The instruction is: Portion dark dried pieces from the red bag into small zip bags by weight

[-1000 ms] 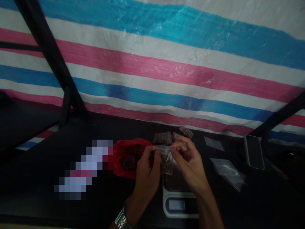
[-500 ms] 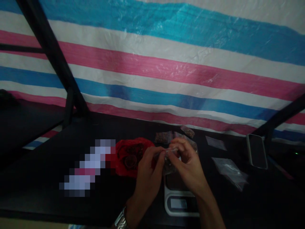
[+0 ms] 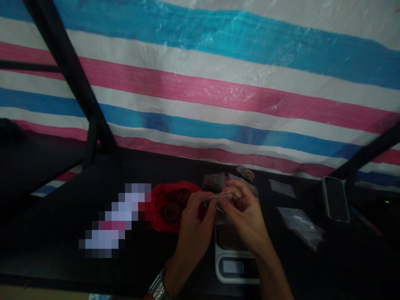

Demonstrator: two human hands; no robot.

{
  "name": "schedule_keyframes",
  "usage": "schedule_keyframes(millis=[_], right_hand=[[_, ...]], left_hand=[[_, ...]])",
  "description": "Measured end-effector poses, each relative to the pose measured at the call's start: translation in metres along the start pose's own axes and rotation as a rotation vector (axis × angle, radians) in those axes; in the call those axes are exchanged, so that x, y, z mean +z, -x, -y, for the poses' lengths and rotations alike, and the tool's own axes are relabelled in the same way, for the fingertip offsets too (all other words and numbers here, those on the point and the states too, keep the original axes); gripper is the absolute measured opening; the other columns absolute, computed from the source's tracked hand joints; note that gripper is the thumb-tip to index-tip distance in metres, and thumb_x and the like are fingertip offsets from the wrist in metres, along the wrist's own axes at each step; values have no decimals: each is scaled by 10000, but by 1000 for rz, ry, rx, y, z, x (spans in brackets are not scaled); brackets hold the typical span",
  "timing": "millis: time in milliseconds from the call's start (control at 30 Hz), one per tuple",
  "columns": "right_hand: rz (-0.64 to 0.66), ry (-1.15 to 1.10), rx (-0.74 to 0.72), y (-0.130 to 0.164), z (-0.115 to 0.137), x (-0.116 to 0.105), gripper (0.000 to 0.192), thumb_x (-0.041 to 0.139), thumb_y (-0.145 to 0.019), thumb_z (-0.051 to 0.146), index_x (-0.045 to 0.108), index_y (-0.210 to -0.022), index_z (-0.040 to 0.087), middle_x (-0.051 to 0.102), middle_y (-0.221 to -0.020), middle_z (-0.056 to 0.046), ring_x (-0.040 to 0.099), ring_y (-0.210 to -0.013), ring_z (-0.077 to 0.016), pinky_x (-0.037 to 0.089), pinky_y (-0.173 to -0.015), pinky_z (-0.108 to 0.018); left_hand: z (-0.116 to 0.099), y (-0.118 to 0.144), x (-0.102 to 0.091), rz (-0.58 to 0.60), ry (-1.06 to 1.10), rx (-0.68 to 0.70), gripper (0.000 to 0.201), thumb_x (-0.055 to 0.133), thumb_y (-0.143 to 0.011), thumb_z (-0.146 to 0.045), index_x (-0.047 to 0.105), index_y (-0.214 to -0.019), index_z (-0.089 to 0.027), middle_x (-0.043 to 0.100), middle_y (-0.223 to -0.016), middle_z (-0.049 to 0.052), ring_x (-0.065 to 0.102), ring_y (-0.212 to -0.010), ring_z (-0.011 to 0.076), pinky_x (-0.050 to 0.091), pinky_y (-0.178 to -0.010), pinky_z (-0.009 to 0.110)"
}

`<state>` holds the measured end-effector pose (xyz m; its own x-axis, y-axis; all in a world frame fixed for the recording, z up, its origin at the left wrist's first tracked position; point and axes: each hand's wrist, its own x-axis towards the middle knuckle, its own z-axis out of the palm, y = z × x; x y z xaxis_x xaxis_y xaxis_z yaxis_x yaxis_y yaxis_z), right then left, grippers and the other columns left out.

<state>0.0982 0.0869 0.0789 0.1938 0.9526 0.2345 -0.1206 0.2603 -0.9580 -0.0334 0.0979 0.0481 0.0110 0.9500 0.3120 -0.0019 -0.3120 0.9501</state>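
Note:
Both of my hands pinch the top edge of a small clear zip bag (image 3: 221,217) above a digital kitchen scale (image 3: 236,266). My left hand (image 3: 198,216) is closed on the bag's left side, and my right hand (image 3: 245,216) is closed on its right side. What lies inside the bag is mostly hidden by my fingers. Left of my hands sits an open red plastic bag (image 3: 161,223) with dark contents and a small clear cup (image 3: 171,212) in it. Behind my hands lies a filled zip bag (image 3: 214,181) of brownish bits.
Another small filled bag (image 3: 246,173) lies at the back. To the right are a flat clear bag (image 3: 283,188), a stack of clear bags (image 3: 301,227) and a phone (image 3: 336,199) propped up. A striped sheet (image 3: 218,87) hangs behind the black table (image 3: 62,237).
My hands stay nearly in place, still pinching the clear bag. Its top edge now looks straighter and flatter between my fingers.

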Motion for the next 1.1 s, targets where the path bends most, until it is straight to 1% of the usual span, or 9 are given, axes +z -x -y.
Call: schedule_keyframes(millis=[100,267,367,467,667,733,867,967,1100], right_hand=[[9,-1,-18,0,-1,0,375,873,-801,302,649,-1102,283,696,-878,42,634,-799,-127,487,-731,-235],[25,-14,11,-1,-1,4,377,869,-798,282,638,-1096,275,692,-867,48,645,-784,-124,496,-717,-230],[10,-12,-31,-1,1,6,361,870,-789,268,628,-1056,273,682,-822,56,625,-744,-122,486,-694,-229],[-2,-2,-64,-1,3,8,369,878,-787,275,632,-1062,276,695,-841,47,635,-762,-130,490,-705,-238],[43,13,24,-1,5,5,479,882,-803,346,636,-1209,283,729,-891,19,685,-818,-158,528,-756,-275],[48,20,30,0,5,4,492,883,-802,348,637,-1222,282,734,-902,15,696,-839,-161,537,-771,-277],[54,12,48,0,3,4,495,885,-795,333,646,-1226,285,732,-920,13,703,-839,-156,546,-754,-263],[58,5,56,-1,3,4,502,893,-778,316,653,-1218,280,725,-914,15,690,-807,-151,540,-719,-252],[46,3,66,-1,2,3,518,904,-762,310,659,-1216,274,720,-932,15,658,-761,-134,523,-686,-241]], left_hand=[[1,0,0,10,12,-7,149,652,-959,-371,733,-981,-248,729,-987,19,681,-927,195,521,-878,325],[1,-1,-3,11,27,-12,143,652,-951,-356,732,-974,-240,734,-985,23,691,-928,194,526,-877,323],[-1,-2,-4,15,40,-21,137,671,-932,-351,732,-964,-232,739,-970,23,697,-923,194,529,-865,318],[-3,-2,-4,23,66,-47,143,685,-923,-357,732,-963,-228,742,-961,23,699,-918,194,532,-863,314],[-1,-4,-5,31,172,-168,203,697,-918,-404,740,-991,-219,761,-993,42,714,-953,213,548,-861,327],[-1,-4,-5,36,204,-196,210,698,-913,-402,743,-1002,-217,771,-1002,44,724,-942,212,557,-850,324],[-2,-6,-6,24,232,-199,207,716,-883,-367,747,-1011,-208,792,-1013,46,746,-952,209,567,-867,319],[-4,-9,-5,14,292,-223,278,751,-842,-351,733,-1074,-200,808,-1025,51,767,-954,213,583,-857,315],[-5,-10,-4,9,344,-232,358,775,-824,-335,713,-1147,-193,814,-999,49,780,-928,207,605,-828,302]])
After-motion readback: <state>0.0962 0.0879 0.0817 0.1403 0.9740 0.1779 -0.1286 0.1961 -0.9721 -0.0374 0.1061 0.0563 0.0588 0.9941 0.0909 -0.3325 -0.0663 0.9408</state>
